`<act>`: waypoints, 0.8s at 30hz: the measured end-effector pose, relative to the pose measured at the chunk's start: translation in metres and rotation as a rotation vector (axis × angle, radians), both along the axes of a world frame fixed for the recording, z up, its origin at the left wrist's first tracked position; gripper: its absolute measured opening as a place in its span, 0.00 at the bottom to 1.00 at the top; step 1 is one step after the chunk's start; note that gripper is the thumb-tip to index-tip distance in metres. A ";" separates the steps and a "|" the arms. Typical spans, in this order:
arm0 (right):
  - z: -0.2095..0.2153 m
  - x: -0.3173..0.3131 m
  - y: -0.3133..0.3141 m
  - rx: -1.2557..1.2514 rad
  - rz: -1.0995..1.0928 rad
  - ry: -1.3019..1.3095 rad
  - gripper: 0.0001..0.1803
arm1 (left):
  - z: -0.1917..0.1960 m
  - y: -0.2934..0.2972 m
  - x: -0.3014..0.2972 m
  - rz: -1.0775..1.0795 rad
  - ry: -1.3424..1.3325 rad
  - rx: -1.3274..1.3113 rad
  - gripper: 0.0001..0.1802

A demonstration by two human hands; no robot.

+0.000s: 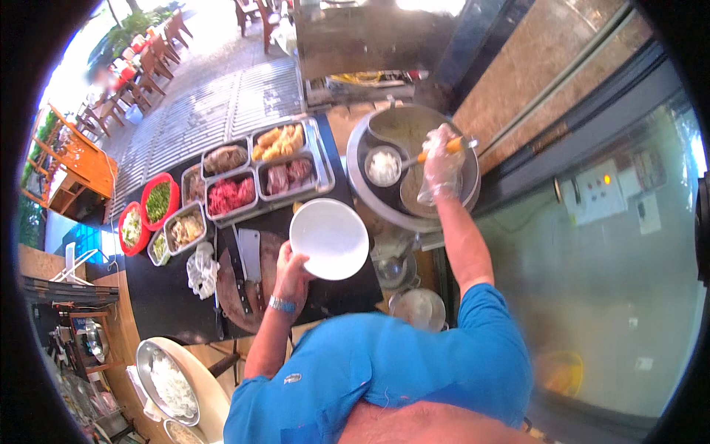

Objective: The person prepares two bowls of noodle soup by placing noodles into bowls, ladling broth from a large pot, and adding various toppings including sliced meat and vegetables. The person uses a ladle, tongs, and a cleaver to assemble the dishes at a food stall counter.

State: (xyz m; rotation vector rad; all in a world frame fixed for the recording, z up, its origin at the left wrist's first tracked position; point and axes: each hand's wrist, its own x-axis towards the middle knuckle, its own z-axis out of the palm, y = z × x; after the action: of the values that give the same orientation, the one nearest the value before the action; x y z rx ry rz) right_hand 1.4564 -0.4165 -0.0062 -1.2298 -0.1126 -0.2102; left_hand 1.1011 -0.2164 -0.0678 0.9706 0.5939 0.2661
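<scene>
My left hand point(290, 277), bare with a wristwatch, grips the edge of a white bowl point(330, 240), thumb over the rim. No food shows inside the bowl. In a clear plastic glove, my right hand point(442, 169) is closed round a strainer with an orange handle point(455, 145). White noodles point(384, 166) fill the strainer's round basket. The basket is over the left part of a large round metal pot point(356, 194) with curved compartments; whether it touches the liquid I cannot tell. The bowl is apart from the pot, to its lower left.
Metal trays of meat point(231, 195) and red baskets of greens point(158, 202) stand on the black table point(159, 296). A cleaver point(250, 255) and a knife lie on a round board point(235, 300). A basin of white noodles point(171, 386) is at lower left, a glass panel point(584, 296) at right.
</scene>
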 end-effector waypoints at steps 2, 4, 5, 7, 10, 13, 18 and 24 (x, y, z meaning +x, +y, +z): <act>-0.020 0.038 0.014 0.057 -0.009 0.000 0.14 | 0.001 -0.004 0.023 0.030 0.025 -0.027 0.30; -0.044 0.056 0.011 -0.124 -0.033 0.026 0.14 | -0.002 -0.008 0.042 0.040 0.085 -0.041 0.30; -0.052 0.068 0.013 -0.138 0.014 0.065 0.15 | -0.005 -0.007 0.054 0.060 0.125 -0.051 0.31; -0.062 0.085 0.009 -0.137 0.056 0.097 0.15 | -0.010 -0.009 0.070 0.033 0.101 0.004 0.31; -0.066 0.097 0.001 -0.173 -0.004 0.030 0.16 | -0.011 -0.016 0.083 0.021 0.110 0.013 0.30; -0.068 0.103 -0.005 -0.369 -0.002 0.080 0.17 | -0.006 -0.028 0.087 0.027 0.086 -0.008 0.29; -0.082 0.138 -0.014 0.003 0.282 0.053 0.13 | -0.012 -0.033 0.112 0.027 0.096 0.016 0.28; -0.101 0.145 -0.012 -0.588 0.012 -0.414 0.08 | -0.038 -0.031 0.118 0.046 0.073 0.009 0.26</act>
State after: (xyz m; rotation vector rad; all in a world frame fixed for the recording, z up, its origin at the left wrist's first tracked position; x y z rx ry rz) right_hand 1.6011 -0.4281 -0.1069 -1.7545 -0.5719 -0.4403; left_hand 1.2194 -0.2472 -0.1061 0.9792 0.6833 0.2753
